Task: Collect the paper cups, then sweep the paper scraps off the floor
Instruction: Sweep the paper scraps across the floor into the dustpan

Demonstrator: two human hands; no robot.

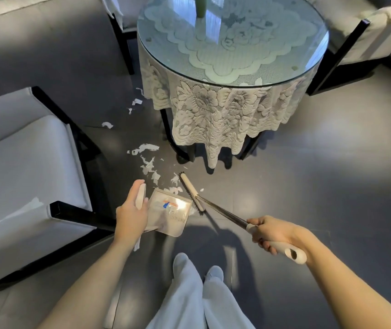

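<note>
two hands work low by the desk point(237, 84). the left hand point(131, 211) closes its grip round the upright handle of the dustpan point(170, 213), which rests on the floor point(320, 186). the right hand point(273, 231) grips the broom point(223, 212), its head just beside the pan. paper scraps point(148, 166) lie just beyond the pan's far edge.

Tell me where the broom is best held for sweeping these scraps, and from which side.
Hold the broom by the pale grip at the near end of its metal shaft, coming from the right, as the right hand does. The shaft slants up from the head toward that side, and the left hand holds the dustpan left of the head.
</note>
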